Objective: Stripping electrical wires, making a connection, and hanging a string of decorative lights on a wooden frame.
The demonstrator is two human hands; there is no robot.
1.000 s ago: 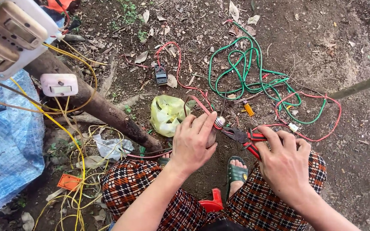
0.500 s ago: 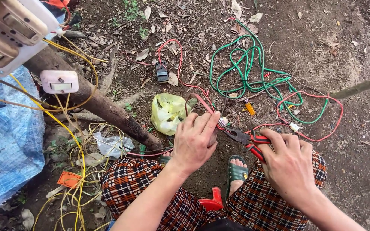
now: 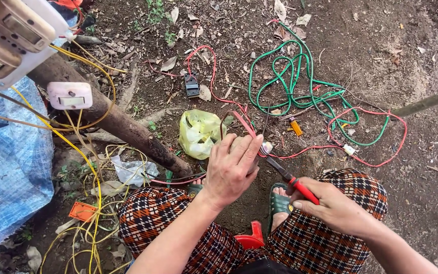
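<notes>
Head view: left hand (image 3: 229, 170) closed around a thin, limp red wire (image 3: 244, 124) above the knees, right hand (image 3: 335, 205) gripping red-handled pliers (image 3: 290, 180), jaws at the wire's end; light, floppy, best pinched near that end.

The red-handled pliers (image 3: 291, 180) look glossy on their plastic grips, dull grey metal at the nose. The coiled green cable (image 3: 300, 83) and thin red wire (image 3: 371, 155) wear smooth plastic sheathing. The crumpled yellow plastic bag (image 3: 198, 133) is thin and shiny — the brown wooden log (image 3: 122, 127) rough-barked, matt. The checked trousers (image 3: 153, 213) are woven cloth — the blue tarpaulin (image 3: 11, 172) coarse-woven plastic.
</notes>
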